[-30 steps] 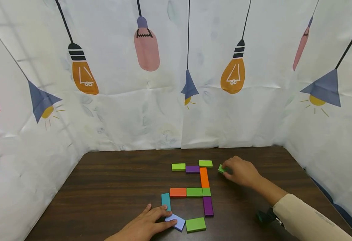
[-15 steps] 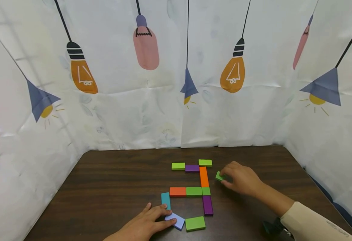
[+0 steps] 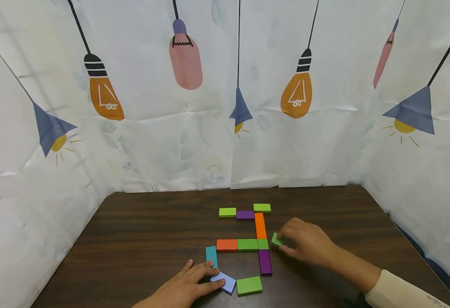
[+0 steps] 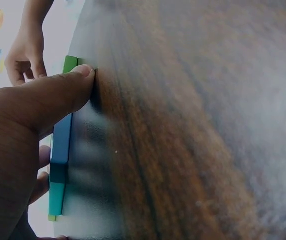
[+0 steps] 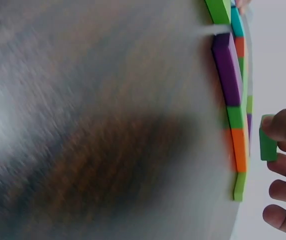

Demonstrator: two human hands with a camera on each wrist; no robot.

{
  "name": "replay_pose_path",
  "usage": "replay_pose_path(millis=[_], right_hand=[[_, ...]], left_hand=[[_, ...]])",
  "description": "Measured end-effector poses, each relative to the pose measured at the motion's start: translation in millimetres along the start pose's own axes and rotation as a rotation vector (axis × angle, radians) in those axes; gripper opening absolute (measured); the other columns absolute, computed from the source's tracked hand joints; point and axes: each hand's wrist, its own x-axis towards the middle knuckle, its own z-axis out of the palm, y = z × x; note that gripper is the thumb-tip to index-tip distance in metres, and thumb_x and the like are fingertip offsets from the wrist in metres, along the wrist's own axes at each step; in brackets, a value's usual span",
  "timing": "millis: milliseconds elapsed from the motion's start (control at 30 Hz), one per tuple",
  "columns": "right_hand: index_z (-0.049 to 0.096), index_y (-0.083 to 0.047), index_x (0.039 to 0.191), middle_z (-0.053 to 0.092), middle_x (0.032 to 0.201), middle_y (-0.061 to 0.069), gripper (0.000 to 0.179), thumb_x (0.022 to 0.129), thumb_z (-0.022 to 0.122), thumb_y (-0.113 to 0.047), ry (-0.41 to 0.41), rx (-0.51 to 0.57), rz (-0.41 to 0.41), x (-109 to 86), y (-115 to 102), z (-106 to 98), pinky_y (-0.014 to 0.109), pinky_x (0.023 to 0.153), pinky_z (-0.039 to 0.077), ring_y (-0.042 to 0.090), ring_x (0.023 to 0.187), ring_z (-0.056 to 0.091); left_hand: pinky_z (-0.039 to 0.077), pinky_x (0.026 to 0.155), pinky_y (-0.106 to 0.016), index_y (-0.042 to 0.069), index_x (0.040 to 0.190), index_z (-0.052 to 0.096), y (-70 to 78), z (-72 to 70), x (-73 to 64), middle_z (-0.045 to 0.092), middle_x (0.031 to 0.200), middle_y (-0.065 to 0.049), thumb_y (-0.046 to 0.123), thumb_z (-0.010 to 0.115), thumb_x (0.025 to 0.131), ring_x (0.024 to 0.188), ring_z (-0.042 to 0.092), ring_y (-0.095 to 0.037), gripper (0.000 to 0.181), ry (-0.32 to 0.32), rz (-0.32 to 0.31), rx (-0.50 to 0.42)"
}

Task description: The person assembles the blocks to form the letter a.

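Observation:
My right hand (image 3: 309, 244) pinches a small green block (image 3: 275, 239) between thumb and fingers, just right of the joint of orange, green and purple blocks. In the right wrist view that green block (image 5: 268, 142) is held up clear of the table. My left hand (image 3: 186, 284) rests at the front, index finger and thumb touching a light blue block (image 3: 227, 284) that lies at a slant. Beyond it is a teal block (image 3: 211, 255), partly behind the fingers. To its right lies a larger green block (image 3: 249, 285).
On the dark wooden table (image 3: 148, 231), an orange-red block (image 3: 227, 245), a green block (image 3: 248, 245), a purple block (image 3: 265, 262) and an orange block (image 3: 260, 226) form a joined line. Further back are a purple block (image 3: 245, 215) and two green ones. A printed curtain (image 3: 155, 149) hangs behind.
My right hand has come nearer and slightly left with the green block, from beside the back row to beside the middle row. The left hand has stayed on the light blue block.

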Motion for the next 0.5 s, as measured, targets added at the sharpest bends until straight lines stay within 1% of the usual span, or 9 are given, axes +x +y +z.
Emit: replay_pose_path(millis=[300, 500], right_hand=[[0.073, -0.022, 0.098, 0.066, 0.098, -0.013, 0.026, 0.078, 0.089, -0.028, 0.015, 0.038, -0.082, -6.7, -14.8, -0.1, 0.024, 0.065, 0.054, 0.009, 0.092, 0.061], [0.072, -0.023, 0.097, 0.065, 0.097, -0.014, 0.027, 0.077, 0.09, -0.027, 0.03, 0.058, -0.123, -9.9, -22.6, 0.6, 0.023, 0.067, 0.054, 0.007, 0.091, 0.06]], left_hand=[[0.041, 0.098, -0.071, 0.034, 0.156, 0.045, -0.3, 0.4, 0.3, 0.045, 0.152, 0.003, 0.07, 0.055, 0.093, 0.145, 0.04, -0.029, 0.073, 0.007, 0.004, 0.003], [0.04, 0.099, -0.072, 0.034, 0.156, 0.045, -0.3, 0.1, 0.8, 0.045, 0.152, 0.003, 0.071, 0.055, 0.093, 0.145, 0.04, -0.029, 0.073, 0.002, 0.001, -0.002]])
